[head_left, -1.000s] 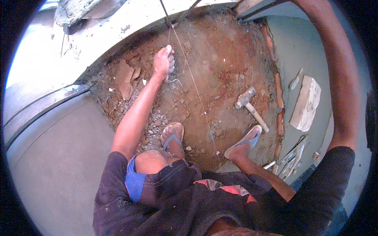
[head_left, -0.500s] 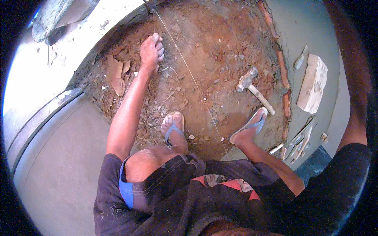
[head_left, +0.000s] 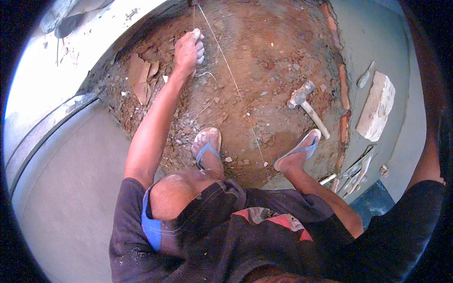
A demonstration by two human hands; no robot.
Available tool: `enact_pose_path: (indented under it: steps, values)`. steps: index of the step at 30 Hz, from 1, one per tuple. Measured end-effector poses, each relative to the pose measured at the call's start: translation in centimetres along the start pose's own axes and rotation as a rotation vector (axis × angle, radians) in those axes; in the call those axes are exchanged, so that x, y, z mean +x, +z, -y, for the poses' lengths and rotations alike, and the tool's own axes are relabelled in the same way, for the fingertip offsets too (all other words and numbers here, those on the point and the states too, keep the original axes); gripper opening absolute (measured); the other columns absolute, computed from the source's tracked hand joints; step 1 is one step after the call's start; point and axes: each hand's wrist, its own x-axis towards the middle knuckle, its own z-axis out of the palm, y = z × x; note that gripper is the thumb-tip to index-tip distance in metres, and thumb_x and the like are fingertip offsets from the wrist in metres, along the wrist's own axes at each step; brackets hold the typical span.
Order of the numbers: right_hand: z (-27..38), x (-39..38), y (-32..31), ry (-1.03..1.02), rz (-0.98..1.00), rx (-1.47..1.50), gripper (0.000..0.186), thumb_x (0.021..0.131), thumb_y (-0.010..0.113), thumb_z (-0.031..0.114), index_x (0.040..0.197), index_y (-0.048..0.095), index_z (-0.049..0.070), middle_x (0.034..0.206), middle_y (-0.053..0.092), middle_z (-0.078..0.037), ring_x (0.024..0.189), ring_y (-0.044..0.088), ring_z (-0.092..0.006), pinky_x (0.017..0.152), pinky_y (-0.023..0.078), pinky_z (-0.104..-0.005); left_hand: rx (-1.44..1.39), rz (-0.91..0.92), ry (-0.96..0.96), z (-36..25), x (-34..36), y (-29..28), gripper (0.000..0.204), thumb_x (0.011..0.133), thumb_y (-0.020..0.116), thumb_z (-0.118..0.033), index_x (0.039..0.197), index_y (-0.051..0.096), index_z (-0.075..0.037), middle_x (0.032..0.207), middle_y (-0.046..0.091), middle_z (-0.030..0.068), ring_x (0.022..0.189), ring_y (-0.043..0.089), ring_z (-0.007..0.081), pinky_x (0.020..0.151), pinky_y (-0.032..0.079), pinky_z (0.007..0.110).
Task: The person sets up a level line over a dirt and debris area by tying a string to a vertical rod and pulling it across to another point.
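Note:
My left hand [head_left: 189,49] is closed on a thin string [head_left: 194,19] that runs up to a dark attachment at the top edge of the dirt floor [head_left: 264,56]. A second pale line [head_left: 228,68] runs diagonally from that point down between my sandalled feet. Beside my right foot lies a hammer [head_left: 310,111] with a pale handle, head upward. My right arm [head_left: 429,141] reaches up along the right rim; its hand is out of sight. A loose curl of pale cord lies just below my left hand.
Broken flat brown pieces [head_left: 141,80] lie left of my hand. On the grey concrete at right are a pale block [head_left: 375,106], a small trowel-like piece [head_left: 365,75] and several long tools [head_left: 356,174]. A white ledge [head_left: 42,70] and curved edge bound the left side.
The view has shifted, with the upper scene sliding out at the top. My left hand stays closed on the string; my right arm has moved farther out toward the right rim.

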Motion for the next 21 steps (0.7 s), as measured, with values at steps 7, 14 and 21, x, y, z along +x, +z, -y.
enact_pose_path:
  steps: [7, 14, 21]
  values:
    - [-2.2, -0.9, -1.5, 0.088, -0.022, -0.05, 0.022, 0.085, 0.058, 0.019, 0.094, 0.061, -0.001, 0.085, 0.063, -0.009, 0.075, 0.057, -0.0185, 0.068, 0.046, -0.0332, -0.062, 0.004, 0.006, 0.2, 0.4, -0.1, 0.027, 0.097, 0.052, -0.033, 0.087, 0.054, -0.008, 0.053, 0.036, -0.0067, 0.039, 0.029, 0.0051, 0.034, 0.021, 0.023]
    - [-9.8, -6.0, -4.5, 0.498, -0.02, -0.264, 0.026, 0.087, 0.059, 0.024, 0.098, 0.061, 0.0, 0.09, 0.064, -0.008, 0.082, 0.059, -0.018, 0.075, 0.047, -0.0337, 0.001, 0.044, 0.059, 0.8, 2.4, -0.2, 0.028, 0.096, 0.051, -0.036, 0.088, 0.054, -0.009, 0.054, 0.036, -0.0057, 0.038, 0.029, 0.0063, 0.033, 0.021, 0.024]
    - [-18.2, -19.4, -0.2, 1.028, -0.001, -0.091, 0.031, 0.088, 0.061, 0.029, 0.102, 0.06, 0.001, 0.096, 0.065, -0.007, 0.088, 0.06, -0.0174, 0.081, 0.047, -0.0343, 0.034, -0.143, -0.031, -1.6, 0.4, -0.8, 0.028, 0.098, 0.048, -0.03, 0.083, 0.054, -0.006, 0.052, 0.038, -0.0049, 0.038, 0.031, 0.0066, 0.033, 0.022, 0.025]
